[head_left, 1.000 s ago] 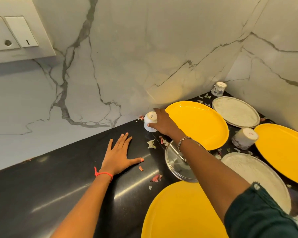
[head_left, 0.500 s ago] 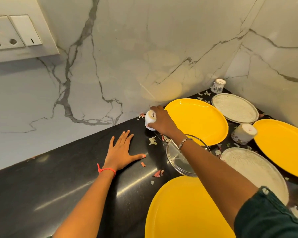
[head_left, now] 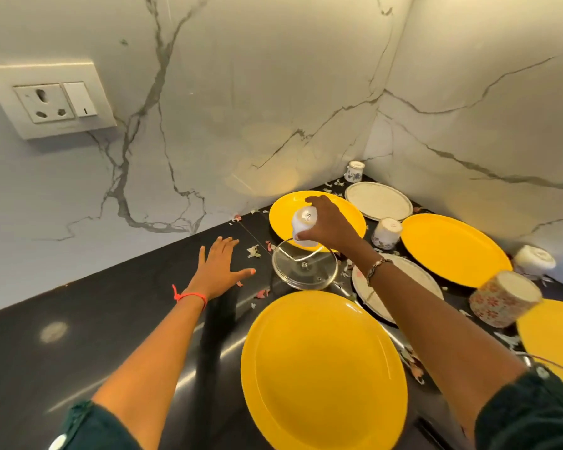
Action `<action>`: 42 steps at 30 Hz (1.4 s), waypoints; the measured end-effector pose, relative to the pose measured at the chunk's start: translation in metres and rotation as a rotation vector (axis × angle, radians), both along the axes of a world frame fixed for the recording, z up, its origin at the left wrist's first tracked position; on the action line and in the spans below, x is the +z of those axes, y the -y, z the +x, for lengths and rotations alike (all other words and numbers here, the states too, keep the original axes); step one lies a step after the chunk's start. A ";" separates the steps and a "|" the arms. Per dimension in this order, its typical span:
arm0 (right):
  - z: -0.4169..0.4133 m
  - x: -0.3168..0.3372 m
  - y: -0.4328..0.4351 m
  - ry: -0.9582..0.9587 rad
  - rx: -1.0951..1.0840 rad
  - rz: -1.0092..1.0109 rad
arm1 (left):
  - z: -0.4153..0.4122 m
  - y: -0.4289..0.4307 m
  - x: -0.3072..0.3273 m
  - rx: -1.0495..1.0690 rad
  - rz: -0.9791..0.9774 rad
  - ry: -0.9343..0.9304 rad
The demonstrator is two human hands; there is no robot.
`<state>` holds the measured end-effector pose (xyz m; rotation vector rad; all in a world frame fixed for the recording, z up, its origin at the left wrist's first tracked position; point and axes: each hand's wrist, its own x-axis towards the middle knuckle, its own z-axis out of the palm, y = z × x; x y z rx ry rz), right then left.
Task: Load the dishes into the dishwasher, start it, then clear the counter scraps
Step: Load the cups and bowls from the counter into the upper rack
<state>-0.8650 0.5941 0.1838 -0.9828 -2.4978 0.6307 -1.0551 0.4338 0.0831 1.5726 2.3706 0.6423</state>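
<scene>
Right hand (head_left: 333, 224) grips white cup (head_left: 303, 231) above glass lid (head_left: 301, 271); left hand (head_left: 220, 269) flat, fingers spread, beside lid. Best to lift the cup clear with a firm grip.

Left hand (head_left: 220, 271) flat, right hand (head_left: 330, 225) up and gripping
Left one's palm down on the desk (head_left: 111, 319), fingers straight and a bit spread, thumb stuck out sideways, red thread round the wrist. Right one's just ahead of it and lifted, fingers and thumb curled round a small white cup (head_left: 304, 230), bracelet on the wrist. Both arms reach forward, dark green sleeves up near the elbows.
</scene>
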 end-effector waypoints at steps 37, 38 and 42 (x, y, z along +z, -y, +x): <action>0.413 -0.072 0.320 0.006 -0.355 -0.262 | 0.416 0.198 -0.028 -0.481 -0.027 -0.181; 0.426 -0.078 0.333 0.014 -0.372 -0.287 | 0.428 0.208 -0.035 -0.510 -0.039 -0.169; 0.474 -0.101 0.380 -0.008 -0.479 -0.372 | 0.475 0.240 -0.056 -0.595 -0.062 -0.130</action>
